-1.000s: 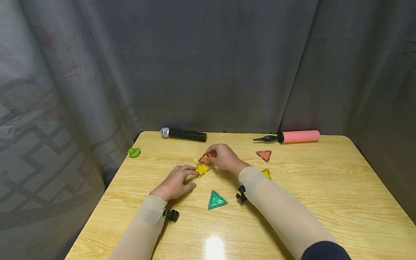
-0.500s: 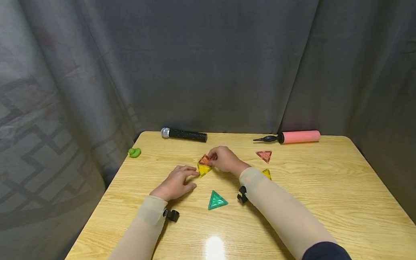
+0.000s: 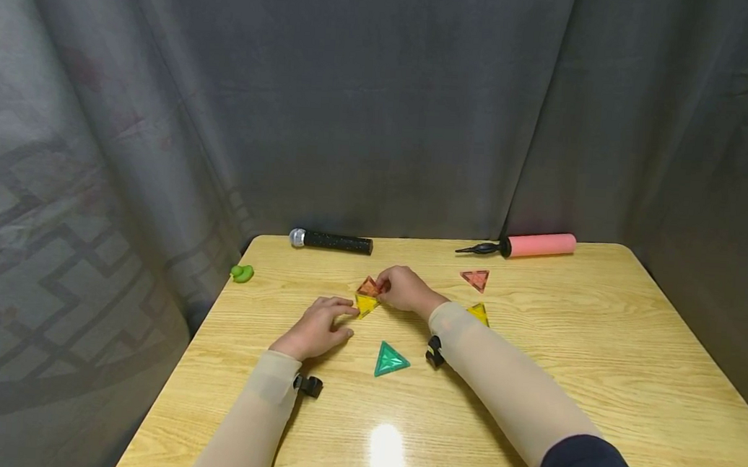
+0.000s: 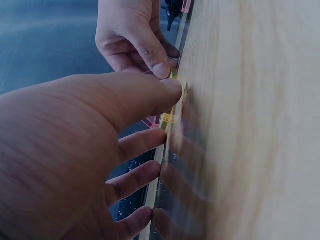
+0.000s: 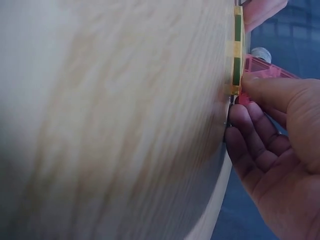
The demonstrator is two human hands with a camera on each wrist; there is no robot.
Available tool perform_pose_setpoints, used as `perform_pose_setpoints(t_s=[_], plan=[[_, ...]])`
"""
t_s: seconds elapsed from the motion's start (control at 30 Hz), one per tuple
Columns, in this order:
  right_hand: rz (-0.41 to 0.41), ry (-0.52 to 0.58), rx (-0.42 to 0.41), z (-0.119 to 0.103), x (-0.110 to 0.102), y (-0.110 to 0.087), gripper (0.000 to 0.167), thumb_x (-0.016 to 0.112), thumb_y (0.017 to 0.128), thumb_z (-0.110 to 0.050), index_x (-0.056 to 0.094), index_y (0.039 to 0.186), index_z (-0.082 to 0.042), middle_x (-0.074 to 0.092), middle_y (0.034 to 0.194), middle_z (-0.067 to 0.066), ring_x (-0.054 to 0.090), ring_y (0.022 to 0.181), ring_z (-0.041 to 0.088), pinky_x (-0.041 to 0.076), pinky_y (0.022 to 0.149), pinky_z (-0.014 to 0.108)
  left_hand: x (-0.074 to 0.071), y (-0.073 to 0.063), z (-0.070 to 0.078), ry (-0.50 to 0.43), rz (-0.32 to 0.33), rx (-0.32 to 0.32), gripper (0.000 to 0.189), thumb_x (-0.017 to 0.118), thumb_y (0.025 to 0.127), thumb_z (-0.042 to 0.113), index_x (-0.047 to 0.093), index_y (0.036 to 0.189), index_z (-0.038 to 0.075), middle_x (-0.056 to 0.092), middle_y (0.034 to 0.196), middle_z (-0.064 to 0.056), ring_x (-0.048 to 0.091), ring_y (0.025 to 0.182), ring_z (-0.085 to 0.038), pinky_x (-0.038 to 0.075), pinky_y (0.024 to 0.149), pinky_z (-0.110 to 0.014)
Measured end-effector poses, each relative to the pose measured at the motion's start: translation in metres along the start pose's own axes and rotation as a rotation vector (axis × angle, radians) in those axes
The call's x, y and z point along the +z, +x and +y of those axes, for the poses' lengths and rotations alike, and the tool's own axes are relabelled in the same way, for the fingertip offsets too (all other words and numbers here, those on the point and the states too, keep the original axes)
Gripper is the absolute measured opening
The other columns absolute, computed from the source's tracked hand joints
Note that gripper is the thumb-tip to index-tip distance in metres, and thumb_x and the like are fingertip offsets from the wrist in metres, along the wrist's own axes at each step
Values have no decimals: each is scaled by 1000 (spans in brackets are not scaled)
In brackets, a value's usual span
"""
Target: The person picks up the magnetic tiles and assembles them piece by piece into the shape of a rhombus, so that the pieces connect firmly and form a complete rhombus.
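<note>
Hands, two, bare. Left hand (image 3: 317, 327): left of centre; fingers extended and spread loosely, grasping nothing, one fingertip at the yellow tile. Right hand (image 3: 405, 291): centre; thumb and finger pinching the red tile by its right corner.

Green tile (image 3: 391, 360): triangular, lower centre, flat on the tabletop (image 3: 326, 447), apart from the others.

Yellow tile (image 3: 366, 305): triangular, centre, between the hands; dark green strips inside its edge, possibly magnets.

Red tile (image 3: 367, 287): triangular, along the yellow tile's far side, seemingly tilted in the right wrist view. Handling, as judged: light, stiff, smooth plastic, somewhat slippery, unlikely to break; best taken by a corner or opposite edges.

Obscured: yellow tile's left edge, by a left fingertip, its pressure unreadable; red tile's right corner, by the right fingers; whether the two tiles fully join, uncertain; second yellow tile (image 3: 480, 313), right of centre, partly under the right sleeve (image 3: 501, 373).
</note>
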State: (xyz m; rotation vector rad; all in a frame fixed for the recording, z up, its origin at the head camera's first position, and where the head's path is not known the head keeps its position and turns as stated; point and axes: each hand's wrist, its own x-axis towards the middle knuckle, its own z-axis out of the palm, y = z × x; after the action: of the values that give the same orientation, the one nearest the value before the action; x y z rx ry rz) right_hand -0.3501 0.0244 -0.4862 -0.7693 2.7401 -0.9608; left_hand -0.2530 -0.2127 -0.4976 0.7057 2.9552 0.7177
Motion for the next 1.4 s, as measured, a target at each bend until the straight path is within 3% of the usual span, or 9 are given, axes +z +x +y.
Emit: perform_pose_setpoints(t_s=[0.27,0.83,1.4], plan=[[16,6,-5,3,-3,-4,8,82,91,-7,78,95,-12,68,85,-3,62,79,14,55,76,32,-2,0,2,-46,18,-16,55,76,99,24,58,150,16,56,148,-5,49,136,-30,41,115,-52],[49,37,18,20,-19,-15,6,80,93,-7,77,95,-11,68,88,-1,61,81,16,55,81,36,-1,-1,-1,-54,6,-14,52,76,99,25,60,148,14,57,147,-5,48,136,-30,40,115,-52],[85,52,62,50,-40,-22,7,80,93,-6,77,98,-10,70,90,1,62,82,18,55,81,38,-3,-3,1,-52,3,-11,51,75,100,25,61,147,13,57,147,-6,48,137,-31,39,115,-53]])
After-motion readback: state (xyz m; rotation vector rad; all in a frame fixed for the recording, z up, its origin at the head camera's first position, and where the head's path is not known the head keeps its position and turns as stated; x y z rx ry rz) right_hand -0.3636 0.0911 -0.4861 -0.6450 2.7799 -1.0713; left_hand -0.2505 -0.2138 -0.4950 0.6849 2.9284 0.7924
